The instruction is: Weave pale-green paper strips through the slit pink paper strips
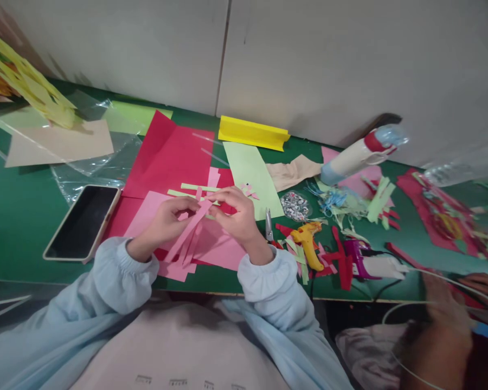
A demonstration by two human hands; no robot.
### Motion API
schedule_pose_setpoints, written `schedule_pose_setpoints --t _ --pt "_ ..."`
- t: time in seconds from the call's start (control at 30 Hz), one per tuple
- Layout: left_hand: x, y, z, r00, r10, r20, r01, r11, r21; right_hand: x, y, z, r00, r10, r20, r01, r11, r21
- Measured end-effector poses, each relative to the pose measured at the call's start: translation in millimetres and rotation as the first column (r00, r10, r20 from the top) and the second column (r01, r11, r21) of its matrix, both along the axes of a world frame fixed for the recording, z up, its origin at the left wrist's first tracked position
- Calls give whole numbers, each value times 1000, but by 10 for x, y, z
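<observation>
My left hand point(167, 221) is closed in a pinch, gripping pink paper strips point(190, 230) that hang down between my hands. My right hand point(236, 218) pinches the upper end of the front strip with thumb and fingertips. Beneath both hands lie pink paper sheets point(223, 248) on top of red paper point(183, 154). Pale green strips point(193, 187) rest just beyond my fingers. Scissors point(269, 225) lie beside my right wrist, near a light green sheet point(254, 173) with small pink cut pieces on it.
A phone point(82, 223) lies at left. To the right are a yellow glue gun point(310, 244), paper scraps, a packet of small beads or eyes point(295, 206) and a bottle point(358, 154). A folded yellow paper point(252, 132) stands by the wall. Another person's arm point(447, 319) shows at lower right.
</observation>
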State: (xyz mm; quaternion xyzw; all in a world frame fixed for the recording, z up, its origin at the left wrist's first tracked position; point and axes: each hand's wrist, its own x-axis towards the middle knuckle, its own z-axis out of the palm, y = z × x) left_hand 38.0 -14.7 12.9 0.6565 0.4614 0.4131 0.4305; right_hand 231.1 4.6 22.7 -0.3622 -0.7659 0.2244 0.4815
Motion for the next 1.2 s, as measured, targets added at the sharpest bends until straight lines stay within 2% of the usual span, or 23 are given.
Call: schedule_pose_setpoints --t 0.13,0.23,0.3,0.4,0.5,0.57,0.6,0.67,0.73,0.8,0.9,1.03,1.2 --pt "9 13 7 1000 7 9 -8 998 61 49 21 -14 980 -31 -198 25 999 -35" --pt "-24 27 14 997 77 32 -78 996 45 189 87 -39 920 -169 -355 132 983 -125" --pt "-54 40 2 982 176 65 -177 984 -4 316 160 -61 881 -280 -383 241 959 -146" --pt "-87 61 -24 945 288 153 -276 956 -98 490 283 -93 782 -452 -429 433 889 -149" --pt "-105 80 -36 914 345 212 -328 938 -114 603 355 -105 744 -504 -439 482 860 -170" --pt "-115 91 -37 898 362 249 -350 932 -95 654 357 -93 754 -485 -443 440 874 -208" --pt "-120 95 -37 888 370 273 -358 929 -94 677 347 -79 766 -454 -455 377 891 -253" --pt "-128 103 -38 861 395 319 -381 918 -108 716 311 -44 804 -330 -495 143 915 -377" --pt "-131 110 -38 831 421 363 -405 906 -124 735 270 -9 844 -150 -516 -144 862 -486" --pt "-127 114 -36 808 430 402 -416 901 -126 724 239 10 877 -27 -479 -277 786 -553" --pt "-117 114 -32 800 414 434 -400 908 -128 658 229 2 916 -1 -401 -270 737 -619" --pt "-116 107 -42 804 370 466 -343 928 -145 567 253 -27 916 -95 -391 -219 696 -684" --pt "-130 102 -47 786 336 518 -312 940 -135 540 271 -41 896 -200 -397 -157 693 -704"
